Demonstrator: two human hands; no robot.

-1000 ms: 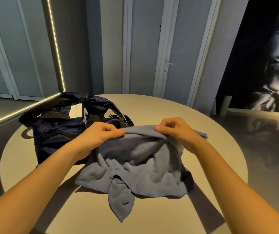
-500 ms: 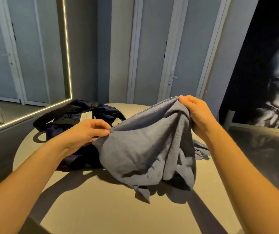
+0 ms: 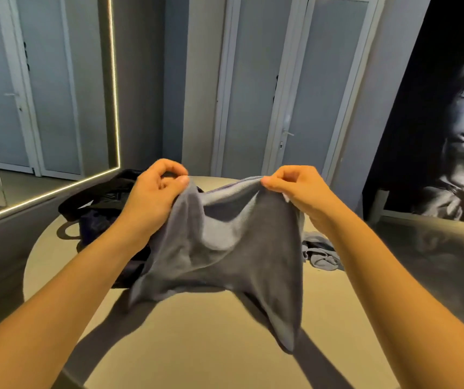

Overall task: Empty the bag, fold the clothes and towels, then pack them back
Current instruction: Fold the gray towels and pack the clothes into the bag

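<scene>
Round table (image 3: 197, 346) before pale closet doors (image 3: 295, 94)

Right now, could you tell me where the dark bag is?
In the head view, the dark bag lies on the round table at its far left, behind the left hand and the raised grey towel.

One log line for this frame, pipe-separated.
step: unfolding towel | left hand: pinching towel edge | right hand: pinching towel edge | towel: hanging over table | bag: behind left | second cloth: table, right
</scene>
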